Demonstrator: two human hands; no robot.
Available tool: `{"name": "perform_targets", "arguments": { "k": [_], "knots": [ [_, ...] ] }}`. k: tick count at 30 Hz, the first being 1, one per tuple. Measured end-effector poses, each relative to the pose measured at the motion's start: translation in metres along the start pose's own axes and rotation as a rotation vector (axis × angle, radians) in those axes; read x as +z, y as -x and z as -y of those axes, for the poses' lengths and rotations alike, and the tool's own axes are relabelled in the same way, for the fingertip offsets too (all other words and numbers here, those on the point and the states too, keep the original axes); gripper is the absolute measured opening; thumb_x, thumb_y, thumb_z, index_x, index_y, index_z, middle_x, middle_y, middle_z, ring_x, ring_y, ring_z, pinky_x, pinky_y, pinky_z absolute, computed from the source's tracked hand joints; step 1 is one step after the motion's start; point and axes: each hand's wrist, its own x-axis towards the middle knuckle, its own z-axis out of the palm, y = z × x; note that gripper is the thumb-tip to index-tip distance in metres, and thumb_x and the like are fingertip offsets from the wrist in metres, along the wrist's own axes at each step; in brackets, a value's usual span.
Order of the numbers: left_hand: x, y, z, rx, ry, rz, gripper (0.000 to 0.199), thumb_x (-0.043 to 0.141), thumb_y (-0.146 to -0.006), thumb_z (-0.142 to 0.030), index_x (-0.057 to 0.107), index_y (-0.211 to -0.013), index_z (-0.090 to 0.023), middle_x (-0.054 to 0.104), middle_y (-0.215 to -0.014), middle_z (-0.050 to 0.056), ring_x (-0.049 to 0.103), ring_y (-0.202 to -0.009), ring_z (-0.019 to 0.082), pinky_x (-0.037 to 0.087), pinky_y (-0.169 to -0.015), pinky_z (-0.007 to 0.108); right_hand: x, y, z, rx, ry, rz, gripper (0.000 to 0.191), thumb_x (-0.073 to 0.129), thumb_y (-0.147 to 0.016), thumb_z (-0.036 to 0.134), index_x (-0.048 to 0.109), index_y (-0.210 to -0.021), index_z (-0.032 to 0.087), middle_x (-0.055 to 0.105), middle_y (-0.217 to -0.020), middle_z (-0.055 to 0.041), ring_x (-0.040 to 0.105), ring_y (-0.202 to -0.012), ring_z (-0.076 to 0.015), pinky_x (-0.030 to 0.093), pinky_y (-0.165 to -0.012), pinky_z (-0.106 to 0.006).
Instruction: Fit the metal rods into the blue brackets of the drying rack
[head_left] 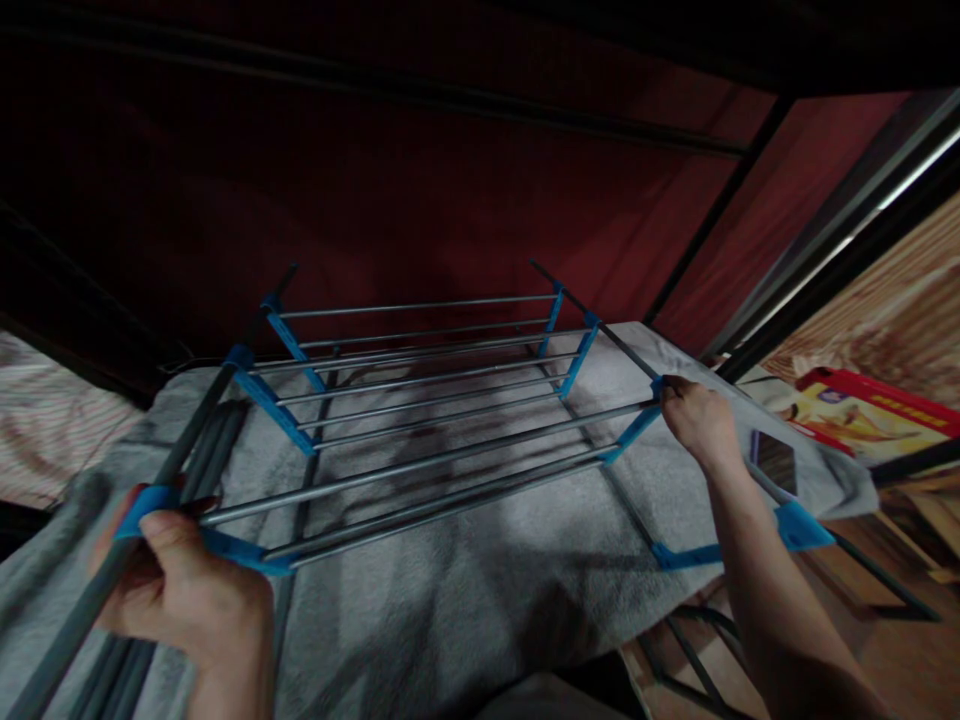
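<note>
A rack of grey metal tubes (450, 385) with blue plastic connectors (279, 405) lies on a grey cloth (420, 610). My left hand (180, 580) is closed round a blue connector (146, 510) on the long left tube, at the near end of a crossbar. On the other side my right hand (697, 415) grips the blue connector at the right end of that crossbar; its fingers hide most of the connector. Nearer to me on the right, another blue connector (806, 527) sits beside my forearm.
Loose grey tubes (214, 455) lie on the cloth under the left side of the rack. A phone (774, 462) and a red and yellow box (870, 410) are at the right. A dark red panel (420, 190) stands behind, and a metal stool-like frame (694, 650) is below right.
</note>
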Motion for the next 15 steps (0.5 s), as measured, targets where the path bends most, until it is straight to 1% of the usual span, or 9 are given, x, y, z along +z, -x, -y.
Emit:
{"name": "perform_targets", "arguments": {
  "k": [4,7,9,12,15],
  "knots": [
    [0.000,0.003,0.001,0.045,0.068,-0.001,0.043,0.067,-0.079,-0.041,0.068,-0.114,-0.016,0.073,-0.124,0.006,0.066,-0.120,0.028,0.050,-0.110,0.047,0.001,0.000,0.002,0.025,0.016,-0.005,0.047,0.032,-0.100,0.028,0.073,-0.117,0.012,0.076,-0.102,-0.0208,0.073,-0.095,-0.0312,0.050,-0.078,-0.035],
    [-0.001,0.004,-0.002,0.018,0.016,0.026,0.036,0.064,-0.084,-0.041,0.067,-0.114,-0.021,0.072,-0.125,0.004,0.063,-0.124,0.028,0.048,-0.114,0.048,0.001,0.001,0.006,0.023,0.032,-0.003,0.046,0.033,-0.100,0.028,0.073,-0.118,0.013,0.076,-0.102,-0.0210,0.074,-0.096,-0.0315,0.050,-0.079,-0.035],
    [-0.002,0.004,-0.006,-0.004,-0.021,0.046,0.032,0.063,-0.088,-0.041,0.067,-0.114,-0.023,0.070,-0.126,0.006,0.062,-0.125,0.030,0.047,-0.114,0.051,-0.001,0.003,0.008,0.024,0.044,0.003,0.046,0.032,-0.101,0.027,0.073,-0.118,0.013,0.076,-0.103,-0.0211,0.074,-0.098,-0.0322,0.051,-0.080,-0.036],
    [-0.002,0.002,-0.011,-0.043,-0.038,0.065,0.030,0.063,-0.089,-0.040,0.067,-0.112,-0.021,0.069,-0.124,0.008,0.063,-0.120,0.032,0.050,-0.110,0.056,-0.004,0.005,0.010,0.009,0.045,0.015,0.047,0.031,-0.102,0.028,0.072,-0.119,0.012,0.076,-0.102,-0.0215,0.074,-0.100,-0.0332,0.051,-0.081,-0.037],
    [-0.002,0.000,-0.014,-0.085,-0.021,0.082,0.032,0.063,-0.089,-0.039,0.065,-0.114,-0.020,0.068,-0.123,0.010,0.065,-0.113,0.032,0.054,-0.104,0.057,-0.006,0.006,0.011,0.002,0.016,0.021,0.049,0.029,-0.102,0.029,0.071,-0.121,0.012,0.076,-0.104,-0.0222,0.073,-0.103,-0.0338,0.052,-0.083,-0.038]
  ]
}}
